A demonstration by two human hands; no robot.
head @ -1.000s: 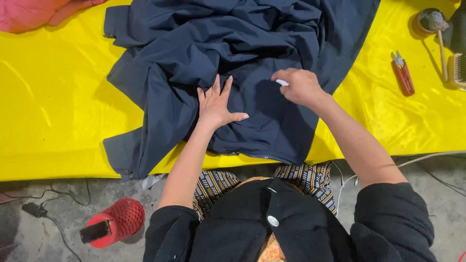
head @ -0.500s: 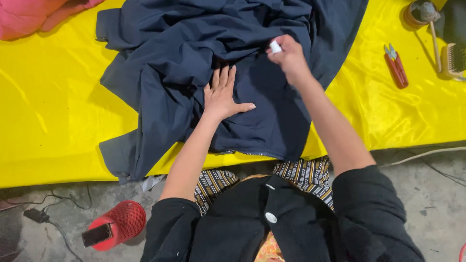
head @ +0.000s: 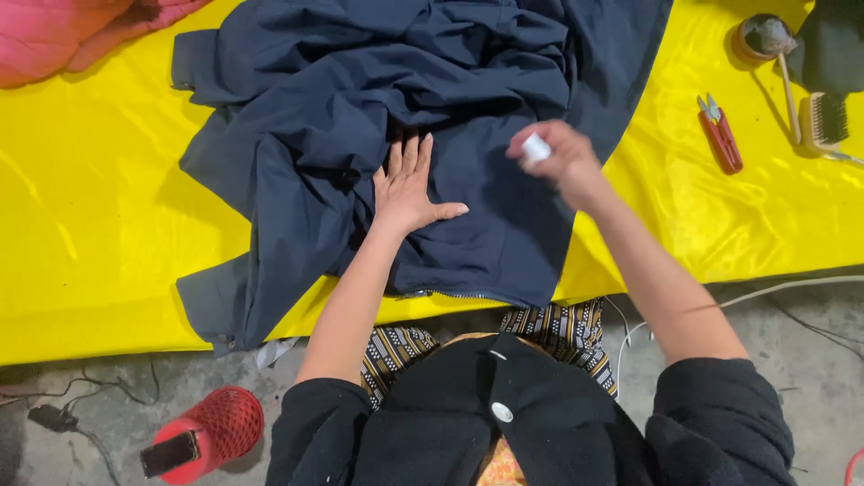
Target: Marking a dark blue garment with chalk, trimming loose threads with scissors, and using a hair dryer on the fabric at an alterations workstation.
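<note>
A dark navy garment [head: 360, 117] lies crumpled on a yellow sheet [head: 90, 234]. My left hand [head: 409, 184] rests flat on it, palm down, fingers spread and pointing away from me. My right hand [head: 558, 157] hovers just above the garment's right part, slightly blurred, fingers closed around a small white piece [head: 535, 147] that looks like chalk. A zipper edge [head: 459, 295] shows along the garment's near hem.
Red snips [head: 720, 135], a brush [head: 823, 117] and a round tin with a stick [head: 760, 36] lie at the right on the sheet. Pink fabric [head: 63, 31] sits at the top left. A red mesh-covered object [head: 211, 432] and cables lie on the concrete floor.
My right hand rose along the garment with the white piece, then came back down and to the right. My left hand stayed pressed flat on the cloth.
</note>
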